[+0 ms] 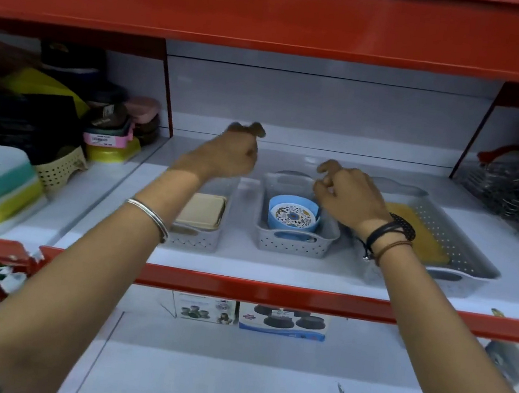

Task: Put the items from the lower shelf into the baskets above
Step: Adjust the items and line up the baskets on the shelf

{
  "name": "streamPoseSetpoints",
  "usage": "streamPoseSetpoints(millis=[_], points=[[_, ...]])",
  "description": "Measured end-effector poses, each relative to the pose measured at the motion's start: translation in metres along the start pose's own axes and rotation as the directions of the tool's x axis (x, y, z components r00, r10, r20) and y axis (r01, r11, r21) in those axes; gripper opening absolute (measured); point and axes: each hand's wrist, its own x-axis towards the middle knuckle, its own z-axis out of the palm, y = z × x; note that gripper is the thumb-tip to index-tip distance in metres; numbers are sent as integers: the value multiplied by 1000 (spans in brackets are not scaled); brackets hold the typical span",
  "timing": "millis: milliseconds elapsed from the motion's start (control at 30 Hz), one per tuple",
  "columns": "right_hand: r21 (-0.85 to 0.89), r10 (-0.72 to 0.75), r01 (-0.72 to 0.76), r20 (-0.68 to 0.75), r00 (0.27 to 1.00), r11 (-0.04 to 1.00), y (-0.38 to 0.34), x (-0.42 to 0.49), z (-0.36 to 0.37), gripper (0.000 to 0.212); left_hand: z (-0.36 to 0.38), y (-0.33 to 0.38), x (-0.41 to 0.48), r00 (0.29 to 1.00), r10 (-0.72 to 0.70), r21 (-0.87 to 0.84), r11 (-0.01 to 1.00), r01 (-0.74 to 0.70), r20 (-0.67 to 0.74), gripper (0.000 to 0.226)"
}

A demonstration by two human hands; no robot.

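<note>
Clearly both hands, left (229, 156) and right (347, 196), hovered with fingers loosely curled and empty, so the right risked snagging the middle basket (295, 242) at 6 o'clock and tipping its blue container (293, 215).

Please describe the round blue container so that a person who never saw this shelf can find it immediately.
Look at the white middle shelf with the red front edge, where three grey perforated plastic baskets stand in a row. The round blue container sits in the middle grey basket, below the right hand. Only it is round, with a floral-patterned white lid; its neighbours hold flat beige and yellow items.
</note>
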Motion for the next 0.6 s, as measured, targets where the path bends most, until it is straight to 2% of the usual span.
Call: streamPoseSetpoints(millis=[33,100,167,233,300,400,500,600], points=[[105,4,-5,10,1000,994,-9,2,-1,30,-13,-10,-6,1000,-10,-20,1000,10,-3,34],[256,-45,24,76,996,966,-32,10,5,33,-30,-36,-23,986,-64,-21,997,68,151,46],[308,-145,94,145,979,947,-58,18,22,46,-31,-59,-43,911,-151,80,988,130,383,62],[286,-237,168,229,944,943,-83,26,43,67,-22,-74,-58,842,-158,139,985,100,517,72],[237,-254,177,350,902,955,-100,34,65,89,-13,-78,-66,842,-90,104,994,40,532,70],[79,-149,126,515,844,989,-113,46,89,105,-8,-88,-70,873,-35,75,997,-2,486,72],[33,-89,85,571,816,996,-118,54,98,104,-9,-98,-67,876,-18,82,996,-24,483,79],[20,-77,80,561,824,997,-121,56,100,92,-10,-104,-64,873,2,107,992,-61,487,79]])
